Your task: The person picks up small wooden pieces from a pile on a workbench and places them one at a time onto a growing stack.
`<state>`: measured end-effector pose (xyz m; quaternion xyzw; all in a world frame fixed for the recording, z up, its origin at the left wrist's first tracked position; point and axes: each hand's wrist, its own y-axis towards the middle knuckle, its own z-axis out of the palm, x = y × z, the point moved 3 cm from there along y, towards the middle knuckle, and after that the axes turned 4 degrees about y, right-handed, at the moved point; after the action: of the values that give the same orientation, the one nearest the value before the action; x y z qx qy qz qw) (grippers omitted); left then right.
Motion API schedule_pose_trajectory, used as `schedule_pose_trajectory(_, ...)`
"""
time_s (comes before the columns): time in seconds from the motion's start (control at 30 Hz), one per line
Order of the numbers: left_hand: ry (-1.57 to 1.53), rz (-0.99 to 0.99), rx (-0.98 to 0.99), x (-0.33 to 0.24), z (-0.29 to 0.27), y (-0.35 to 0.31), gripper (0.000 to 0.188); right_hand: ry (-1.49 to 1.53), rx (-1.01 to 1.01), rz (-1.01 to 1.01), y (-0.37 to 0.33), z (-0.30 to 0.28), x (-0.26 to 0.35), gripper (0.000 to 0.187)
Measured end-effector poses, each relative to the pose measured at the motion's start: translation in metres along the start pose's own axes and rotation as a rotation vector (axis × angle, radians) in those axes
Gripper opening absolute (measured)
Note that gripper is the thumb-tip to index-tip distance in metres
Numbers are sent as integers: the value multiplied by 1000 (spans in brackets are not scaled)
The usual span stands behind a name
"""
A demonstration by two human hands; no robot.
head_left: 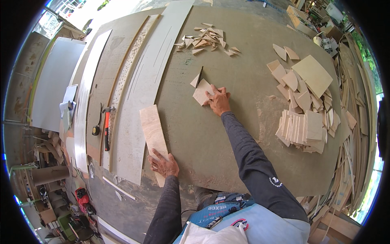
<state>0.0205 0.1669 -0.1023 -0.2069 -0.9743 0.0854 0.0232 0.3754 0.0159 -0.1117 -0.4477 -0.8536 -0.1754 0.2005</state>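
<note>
A dark saw blade (pixel 200 76) stands up through the brown work table (pixel 191 134). Against it lies a small plywood piece (pixel 200 94), to the right and near side of the blade. My right hand (pixel 219 101) presses on that piece, its fingertips spread over the right part and my palm off the wood. A smaller plywood offcut (pixel 194 80) lies just left of the blade. At the lower left, my left hand (pixel 164 164) rests with spread fingers across the near part of a long plywood strip (pixel 153 126). It seems to lie on top of the strip rather than wrap round it.
Triangular offcuts (pixel 207 38) are heaped beyond the blade. Cut plywood pieces (pixel 298 126) lie stacked at the right. Left of the strip are a long grey board (pixel 152 61), a hammer (pixel 107 126) and a tape measure (pixel 96 130). Scrap wood (pixel 351 101) lines the right edge.
</note>
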Motion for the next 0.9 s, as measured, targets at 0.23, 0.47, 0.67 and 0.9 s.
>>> schedule_pose_trajectory(0.23, -10, 7, -2, -1, -1, 0, 93, 33, -4, 20, 2, 1, 0, 46)
schedule_pose_trajectory(0.47, -13, 3, 4, -1, -2, -1, 94, 114, 36, -46, 5, -3, -14, 50)
schedule_pose_trajectory(0.67, -14, 22, -26, 2, 2, 0, 94, 80, 1, -51, 6, 5, -17, 46)
schedule_pose_trajectory(0.9, -17, 40, -51, 2, 3, 0, 94, 50, -44, -28, 4, 7, -11, 45)
